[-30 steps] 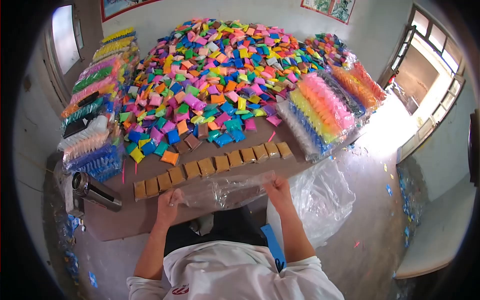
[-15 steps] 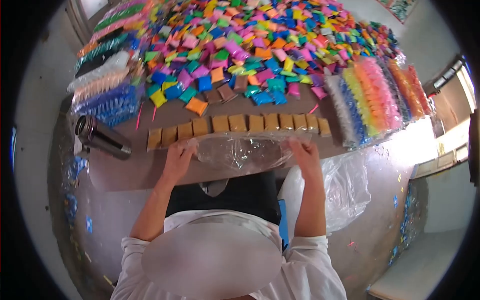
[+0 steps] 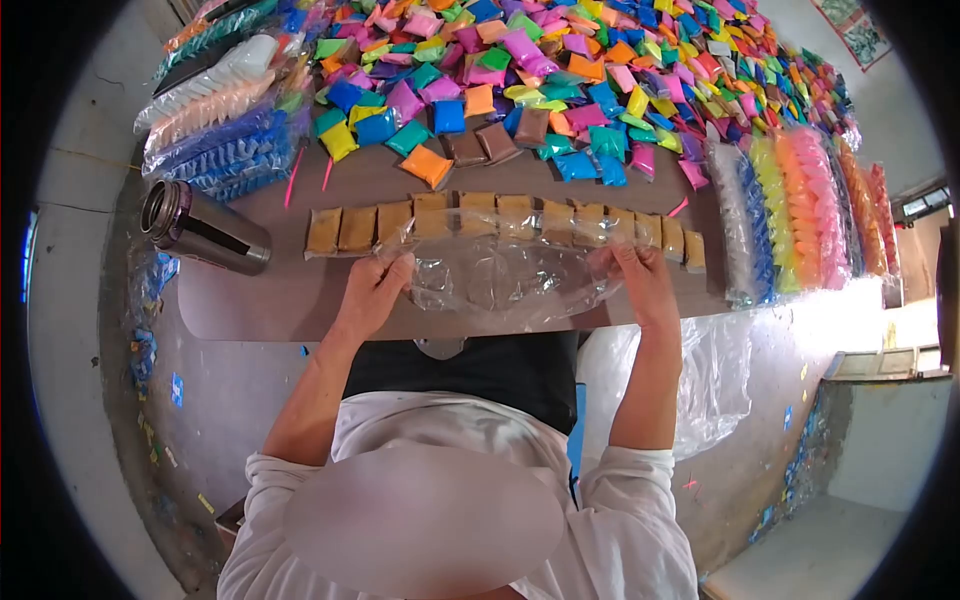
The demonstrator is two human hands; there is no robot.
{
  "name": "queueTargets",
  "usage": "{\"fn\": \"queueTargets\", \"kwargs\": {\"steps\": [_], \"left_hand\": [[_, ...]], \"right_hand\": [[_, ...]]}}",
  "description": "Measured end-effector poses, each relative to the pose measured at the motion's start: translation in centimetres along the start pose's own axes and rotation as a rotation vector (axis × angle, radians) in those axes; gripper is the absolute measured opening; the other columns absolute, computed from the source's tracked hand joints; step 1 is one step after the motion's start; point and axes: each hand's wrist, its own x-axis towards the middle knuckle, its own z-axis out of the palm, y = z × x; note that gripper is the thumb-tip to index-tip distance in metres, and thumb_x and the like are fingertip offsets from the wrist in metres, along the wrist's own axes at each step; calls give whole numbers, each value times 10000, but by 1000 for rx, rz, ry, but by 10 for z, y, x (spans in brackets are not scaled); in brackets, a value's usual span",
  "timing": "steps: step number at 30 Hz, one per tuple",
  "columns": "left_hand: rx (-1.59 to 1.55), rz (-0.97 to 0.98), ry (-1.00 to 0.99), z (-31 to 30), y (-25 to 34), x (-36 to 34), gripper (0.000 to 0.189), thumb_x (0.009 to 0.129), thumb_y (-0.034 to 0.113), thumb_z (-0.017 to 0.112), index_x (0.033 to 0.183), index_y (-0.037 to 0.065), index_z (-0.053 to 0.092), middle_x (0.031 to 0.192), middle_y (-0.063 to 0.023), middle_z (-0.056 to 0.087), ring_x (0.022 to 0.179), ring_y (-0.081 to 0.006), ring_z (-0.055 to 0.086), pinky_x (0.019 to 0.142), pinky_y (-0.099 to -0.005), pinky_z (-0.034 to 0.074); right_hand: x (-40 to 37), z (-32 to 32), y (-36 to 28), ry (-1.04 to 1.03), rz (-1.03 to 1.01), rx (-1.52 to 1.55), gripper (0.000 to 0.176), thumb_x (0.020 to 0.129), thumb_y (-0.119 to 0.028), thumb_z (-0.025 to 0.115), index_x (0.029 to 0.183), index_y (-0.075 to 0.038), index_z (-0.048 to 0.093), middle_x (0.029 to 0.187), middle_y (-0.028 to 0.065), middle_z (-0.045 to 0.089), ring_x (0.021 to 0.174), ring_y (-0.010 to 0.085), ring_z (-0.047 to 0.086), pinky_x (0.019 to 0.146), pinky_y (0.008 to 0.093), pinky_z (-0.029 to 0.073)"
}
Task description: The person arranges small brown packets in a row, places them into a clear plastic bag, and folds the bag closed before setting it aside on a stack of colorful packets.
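A clear plastic bag (image 3: 500, 280) is stretched between my two hands above the near part of the table. My left hand (image 3: 377, 290) pinches its left end, thumb against the fingers. At the other end my right hand (image 3: 645, 280) grips the plastic in the same way. Just beyond the bag lies a row of tan packets (image 3: 395, 221), side by side across the table. The bag's far edge overlaps the middle of that row, and some packets show through the film.
Small packets in many colours (image 3: 490, 60) are heaped at the back of the table (image 3: 240, 315). Bagged stacks stand at left (image 3: 235, 150) and right (image 3: 800, 210). A dark metal flask (image 3: 210, 230) lies at the left; a large plastic bag (image 3: 715, 385) hangs below the right edge.
The view has shifted, so the table's contents sit differently. Both hands still hold the bag, its film now spread over part of the tan row.
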Motion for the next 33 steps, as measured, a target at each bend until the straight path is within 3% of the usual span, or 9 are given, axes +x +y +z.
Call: {"fn": "queueTargets", "kwargs": {"steps": [5, 8, 11, 14, 20, 24, 29, 32, 33], "left_hand": [[17, 47, 14, 3, -8, -4, 370, 1025, 263, 564, 789, -17, 617, 661, -34, 551, 655, -128, 534, 621, -301, 434], [26, 107, 6, 7, -6, -6, 393, 1022, 271, 564, 746, -8, 578, 641, -61, 530, 636, -175, 536, 615, -330, 432], [33, 131, -17, 6, -8, -6, 425, 1028, 290, 552, 721, -4, 554, 644, -72, 516, 635, -200, 526, 620, -344, 423], [52, 156, -21, 4, -13, -6, 434, 1031, 307, 545, 727, -3, 558, 665, -79, 521, 638, -202, 523, 620, -345, 419], [-30, 94, -16, -1, -6, -9, 414, 1031, 333, 541, 823, -16, 618, 696, -82, 530, 657, -177, 527, 621, -336, 420], [-52, 33, -65, -4, -11, -9, 395, 1024, 320, 556, 858, -31, 631, 712, -77, 533, 668, -168, 535, 628, -322, 426], [-92, 137, -35, 1, -11, -7, 401, 1016, 309, 568, 829, -42, 616, 730, -71, 549, 666, -169, 527, 618, -312, 425], [-87, 184, -40, -1, -14, -5, 409, 1016, 315, 569, 818, -39, 616, 722, -67, 557, 662, -167, 527, 615, -312, 427], [-88, 193, -42, -1, -16, -6, 410, 1017, 316, 569, 814, -37, 617, 717, -66, 558, 660, -167, 528, 614, -312, 428]], "right_hand": [[6, -11, 6, 52, -28, -93, 388, 912, -317, 762, 1129, -8, 673, 1030, 104, 700, 916, 129, 631, 793, 283, 491], [-3, 19, -33, 384, -288, -412, 455, 829, -209, 824, 1207, -33, 641, 1212, 149, 650, 1097, 211, 626, 898, 336, 497], [-4, 39, -65, 436, -622, -785, 584, 731, -144, 851, 1261, -60, 621, 1339, 155, 588, 1244, 297, 563, 989, 392, 468], [10, 50, -79, 223, -773, -1119, 587, 705, -130, 834, 1254, -78, 633, 1325, 133, 602, 1265, 342, 537, 1029, 428, 437], [51, 29, -69, -31, -836, -1165, 370, 780, -98, 763, 1142, -82, 693, 1147, 118, 675, 1088, 328, 624, 923, 432, 478], [34, 15, -93, -233, -511, -731, 133, 896, -160, 717, 972, -51, 719, 952, 73, 692, 869, 208, 653, 762, 362, 504], [32, -18, -100, -619, -103, -285, 320, 975, -308, 678, 843, -18, 709, 766, 0, 649, 738, 96, 577, 693, 291, 481], [37, -16, -95, -440, 19, -350, 355, 960, -340, 692, 867, 2, 701, 750, 9, 654, 705, 125, 586, 696, 305, 488], [38, -14, -92, -294, -118, -480, 333, 946, -328, 707, 872, -3, 702, 774, 21, 666, 727, 135, 604, 711, 311, 496]]}}
